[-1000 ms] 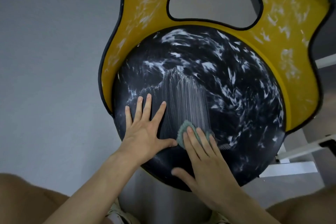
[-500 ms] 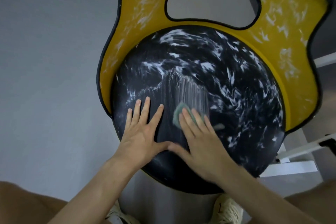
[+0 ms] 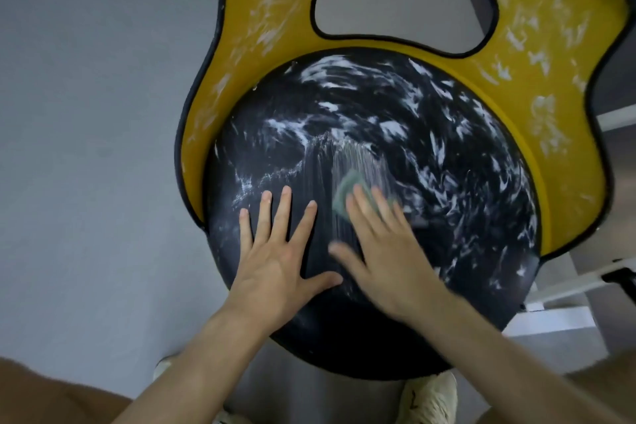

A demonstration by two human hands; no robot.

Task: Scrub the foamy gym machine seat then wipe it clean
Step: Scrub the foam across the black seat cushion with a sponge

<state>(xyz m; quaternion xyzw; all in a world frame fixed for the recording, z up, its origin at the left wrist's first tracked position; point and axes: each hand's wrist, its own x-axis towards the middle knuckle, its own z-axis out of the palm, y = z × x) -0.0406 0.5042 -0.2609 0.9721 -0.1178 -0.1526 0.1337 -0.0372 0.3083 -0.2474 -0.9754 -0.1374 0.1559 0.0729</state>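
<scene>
Head view: the foamy seat (image 3: 447, 217), mid-frame, is braced by the flat, spread left hand (image 3: 275, 262) while a green pad (image 3: 346, 196) is pressed under the right hand's (image 3: 385, 251) straight fingers, so grip could be lost on slick foam.

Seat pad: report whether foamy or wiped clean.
Foamy: white streaks cover most of the seat pad; the right hand presses a green sponge.
</scene>
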